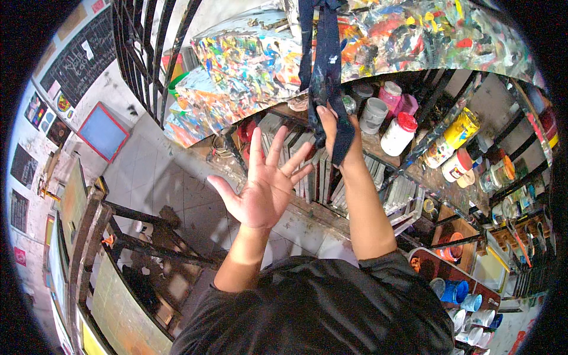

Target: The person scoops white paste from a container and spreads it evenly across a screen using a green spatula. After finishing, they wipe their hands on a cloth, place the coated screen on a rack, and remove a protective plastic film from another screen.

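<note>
My left hand (262, 192) is raised in front of me, palm up, its fingers spread wide and nothing in it. To its right, my right hand (353, 147) is closed round a long dark navy cloth strap (324, 65). Paint-like stains mark the strap in places. It runs up past the top edge of the picture, and lower lengths of it hang over and beside my fingers. Part of my right hand is covered by the cloth. Just beyond both hands lies a tabletop (408, 41) thickly smeared with many-coloured paint.
Beneath the tabletop, a shelf holds a white jar with a red lid (399, 135), a yellow-topped container (461, 127) and stacked frames (316, 177). Blue paint pots (455, 291) stand at lower right. A dark metal rack (97, 236) is on the left; a red-edged blue board (103, 131) leans on the wall.
</note>
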`<state>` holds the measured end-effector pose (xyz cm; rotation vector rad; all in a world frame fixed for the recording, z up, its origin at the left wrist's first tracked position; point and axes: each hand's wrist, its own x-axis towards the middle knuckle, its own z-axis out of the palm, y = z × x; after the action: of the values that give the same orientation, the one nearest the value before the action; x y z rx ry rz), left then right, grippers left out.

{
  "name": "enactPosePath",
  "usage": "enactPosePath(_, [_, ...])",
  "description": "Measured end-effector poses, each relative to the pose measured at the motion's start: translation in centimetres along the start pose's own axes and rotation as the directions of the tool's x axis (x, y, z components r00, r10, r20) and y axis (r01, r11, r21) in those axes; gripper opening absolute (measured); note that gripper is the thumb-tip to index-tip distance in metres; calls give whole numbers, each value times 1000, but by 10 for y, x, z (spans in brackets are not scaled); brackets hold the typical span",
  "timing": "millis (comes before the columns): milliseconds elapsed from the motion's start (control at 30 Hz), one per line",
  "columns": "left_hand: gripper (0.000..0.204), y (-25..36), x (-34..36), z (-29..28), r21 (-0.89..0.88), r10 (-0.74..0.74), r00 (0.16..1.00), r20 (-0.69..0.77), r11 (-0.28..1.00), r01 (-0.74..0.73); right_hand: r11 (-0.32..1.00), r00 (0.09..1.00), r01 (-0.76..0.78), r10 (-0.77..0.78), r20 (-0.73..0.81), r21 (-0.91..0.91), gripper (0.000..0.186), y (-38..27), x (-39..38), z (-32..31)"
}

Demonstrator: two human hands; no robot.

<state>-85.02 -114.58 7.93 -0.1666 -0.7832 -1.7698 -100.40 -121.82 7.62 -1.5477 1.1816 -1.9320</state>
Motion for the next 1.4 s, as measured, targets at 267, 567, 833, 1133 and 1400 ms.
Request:
enactPosePath(267, [55,4,7,-17,337,81,964,-254,941,10,571,910,-414,275,311,708,20,-15,-42,-15])
enactPosePath(567, [18,-14,10,-6,909,268,962,-45,411,-73,546,886,-457,211,412,702,26,-27,-56,-29])
enactPosePath(833, [17,9,14,-23,802,463,854,-236,589,-98,168,838,-536,227,497,827,44,-23,-61,-38])
enactPosePath(1133, [28,11,8,-25,968,599,800,29,182,-172,225,855,-517,178,487,826,80,-39,-60,-29])
enactPosePath(1400, [36,5,12,-3,943,415,854,314,-35,-330,235,848,-530,178,500,815,79,-42,-56,-16])
